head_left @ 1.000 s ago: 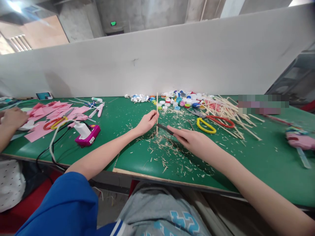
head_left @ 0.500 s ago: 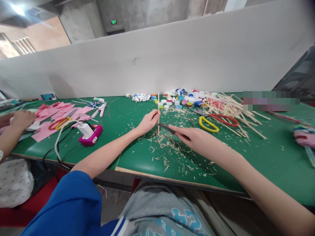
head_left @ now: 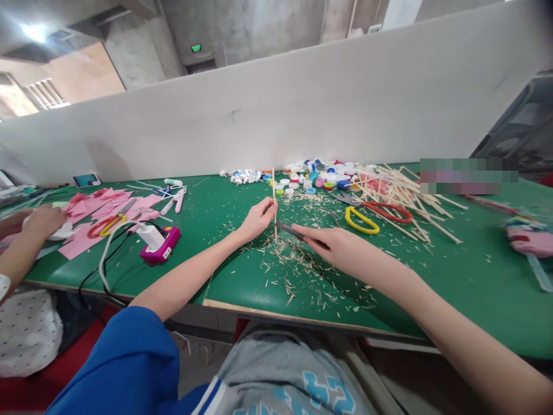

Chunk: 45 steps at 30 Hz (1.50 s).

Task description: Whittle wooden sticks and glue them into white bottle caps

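Note:
A thin wooden stick (head_left: 275,233) stands upright between the fingers of my left hand (head_left: 258,217), its lower end close to the green table. My right hand (head_left: 330,242) is closed round a dark knife (head_left: 288,230), whose tip meets the stick just below my left fingers. Pale wood shavings (head_left: 298,276) are scattered under and around both hands. Beyond my right hand lie scissors (head_left: 363,220) with one yellow and one red handle loop, beside a heap of wooden sticks (head_left: 415,202).
Bottle caps (head_left: 311,176) are piled along the white partition (head_left: 259,127). To the left are a magenta power socket (head_left: 161,245) with cables, pink paper (head_left: 78,242), another pair of scissors (head_left: 106,225) and a co-worker's hands (head_left: 41,222). The green table (head_left: 466,276) ends at a front edge near my lap.
The view has shifted slightly, moving everything a little left and down. Both hands keep their grips, with the knife still against the stick.

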Available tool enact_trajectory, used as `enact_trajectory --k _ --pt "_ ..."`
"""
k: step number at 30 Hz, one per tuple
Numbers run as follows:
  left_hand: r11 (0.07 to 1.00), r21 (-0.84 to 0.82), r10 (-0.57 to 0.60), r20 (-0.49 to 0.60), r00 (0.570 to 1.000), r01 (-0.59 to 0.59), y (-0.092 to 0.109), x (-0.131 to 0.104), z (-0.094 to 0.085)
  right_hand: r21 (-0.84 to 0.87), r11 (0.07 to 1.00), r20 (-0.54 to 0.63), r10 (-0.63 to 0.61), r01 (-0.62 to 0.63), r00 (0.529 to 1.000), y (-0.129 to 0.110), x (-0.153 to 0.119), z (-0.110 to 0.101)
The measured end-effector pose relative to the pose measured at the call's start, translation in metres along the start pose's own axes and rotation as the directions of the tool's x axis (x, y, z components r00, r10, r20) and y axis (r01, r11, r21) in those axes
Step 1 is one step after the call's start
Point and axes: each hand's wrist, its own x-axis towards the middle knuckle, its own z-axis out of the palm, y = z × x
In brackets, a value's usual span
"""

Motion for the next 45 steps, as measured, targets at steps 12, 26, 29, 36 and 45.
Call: enact_trajectory --k 12,26,29,36,45 --pt "1.0 -0.032 -0.001 0.001 1.0 0.001 -0.003 0.0 0.0 -0.002 0.999 0.162 0.036 -0.036 0.986 -0.005 -0.006 0.002" --pt "1.0 -0.024 -0.011 0.006 1.0 0.011 -0.003 0.001 0.001 0.047 0.997 0.093 0.062 -0.067 0.994 -0.004 -0.007 0.001" --pt "1.0 -0.018 -0.007 0.006 1.0 0.007 -0.001 0.0 0.001 -0.039 0.998 0.024 0.057 -0.056 0.998 -0.002 -0.012 0.006" --pt "1.0 -0.011 -0.003 0.001 1.0 0.003 0.0 0.0 0.001 -0.193 0.979 -0.045 0.064 -0.071 0.997 0.004 -0.021 0.017" --pt "1.0 0.022 -0.01 -0.011 1.0 0.011 0.005 -0.001 0.002 -0.204 0.97 -0.185 0.097 -0.135 0.978 -0.001 -0.032 0.005"
